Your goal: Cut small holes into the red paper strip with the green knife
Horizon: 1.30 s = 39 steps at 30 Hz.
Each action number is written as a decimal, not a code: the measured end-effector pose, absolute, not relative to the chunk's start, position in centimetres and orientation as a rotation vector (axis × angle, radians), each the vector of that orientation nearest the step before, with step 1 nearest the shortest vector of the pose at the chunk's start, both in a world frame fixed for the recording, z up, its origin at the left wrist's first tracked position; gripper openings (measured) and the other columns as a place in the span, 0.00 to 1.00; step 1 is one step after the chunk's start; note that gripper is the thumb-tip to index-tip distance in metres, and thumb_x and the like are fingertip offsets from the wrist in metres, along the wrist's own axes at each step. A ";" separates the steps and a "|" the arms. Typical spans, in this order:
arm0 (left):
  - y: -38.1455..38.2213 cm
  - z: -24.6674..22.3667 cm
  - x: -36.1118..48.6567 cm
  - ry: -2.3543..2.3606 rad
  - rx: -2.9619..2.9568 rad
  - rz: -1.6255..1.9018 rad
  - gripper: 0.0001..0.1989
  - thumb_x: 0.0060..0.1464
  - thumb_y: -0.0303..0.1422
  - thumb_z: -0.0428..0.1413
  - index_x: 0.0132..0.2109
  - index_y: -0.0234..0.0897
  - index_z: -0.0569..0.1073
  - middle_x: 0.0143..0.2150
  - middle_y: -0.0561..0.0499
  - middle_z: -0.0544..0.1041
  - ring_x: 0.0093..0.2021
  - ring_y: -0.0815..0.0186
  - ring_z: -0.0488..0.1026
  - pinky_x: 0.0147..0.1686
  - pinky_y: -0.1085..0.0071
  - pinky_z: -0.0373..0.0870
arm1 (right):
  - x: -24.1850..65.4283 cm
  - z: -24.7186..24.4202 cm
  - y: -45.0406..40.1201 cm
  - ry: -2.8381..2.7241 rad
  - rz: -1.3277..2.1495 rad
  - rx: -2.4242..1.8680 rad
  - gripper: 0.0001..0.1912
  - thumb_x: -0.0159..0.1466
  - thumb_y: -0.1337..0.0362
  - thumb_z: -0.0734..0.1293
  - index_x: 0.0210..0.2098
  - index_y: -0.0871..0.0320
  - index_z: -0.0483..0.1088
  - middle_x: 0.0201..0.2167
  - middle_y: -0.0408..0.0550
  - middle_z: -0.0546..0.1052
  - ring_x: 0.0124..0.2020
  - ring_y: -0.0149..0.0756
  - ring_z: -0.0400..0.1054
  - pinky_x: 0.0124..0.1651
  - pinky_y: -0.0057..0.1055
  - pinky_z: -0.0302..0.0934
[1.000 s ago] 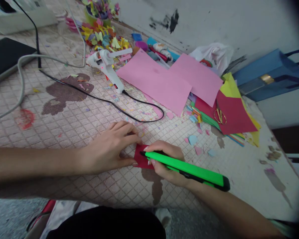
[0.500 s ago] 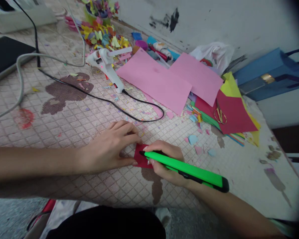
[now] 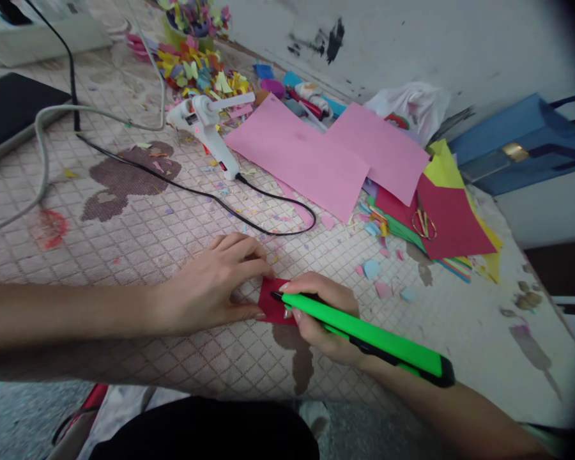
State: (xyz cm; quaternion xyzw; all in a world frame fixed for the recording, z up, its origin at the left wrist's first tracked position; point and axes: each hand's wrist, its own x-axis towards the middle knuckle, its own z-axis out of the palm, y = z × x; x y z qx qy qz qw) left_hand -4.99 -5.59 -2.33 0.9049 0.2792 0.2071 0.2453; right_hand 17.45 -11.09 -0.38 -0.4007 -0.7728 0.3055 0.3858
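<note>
Table [image 3: 148, 262]: patterned, scattered with scraps [image 3: 370, 269]. Left hand [image 3: 223, 276]: thumb spread from the fingers, at the left side of the red paper [image 3: 269, 310]. Right hand [image 3: 338, 348]: fingers pinching the green pen [image 3: 383, 336] near its tip. Pen: slanted, tip over paper; contact cannot be confirmed. Paper: on table, between hands.
</note>
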 end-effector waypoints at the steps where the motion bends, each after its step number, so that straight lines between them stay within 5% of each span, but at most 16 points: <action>1: -5.6 -2.3 -5.0 0.760 2.469 0.565 0.15 0.53 0.37 0.65 0.47 0.40 0.73 0.48 0.48 0.71 0.49 0.55 0.67 0.49 0.58 0.63 | 17.5 -0.3 -11.1 -1.967 0.777 -1.026 0.11 0.61 0.72 0.65 0.42 0.56 0.73 0.33 0.48 0.79 0.32 0.35 0.75 0.33 0.31 0.70; 33: -5.5 -2.3 -4.9 0.766 2.471 0.561 0.15 0.54 0.37 0.65 0.47 0.40 0.73 0.47 0.48 0.71 0.49 0.55 0.67 0.49 0.58 0.63 | 17.4 -0.4 -11.4 -1.890 0.847 -1.124 0.11 0.61 0.71 0.65 0.42 0.55 0.73 0.35 0.45 0.80 0.34 0.33 0.75 0.36 0.29 0.70; 39: -5.6 -2.3 -5.0 0.786 2.450 0.531 0.23 0.51 0.37 0.67 0.54 0.43 0.71 0.50 0.49 0.71 0.51 0.54 0.66 0.51 0.56 0.63 | 17.8 -0.3 -11.0 -1.762 1.027 -1.199 0.09 0.61 0.68 0.65 0.41 0.56 0.74 0.30 0.42 0.79 0.26 0.27 0.71 0.30 0.25 0.67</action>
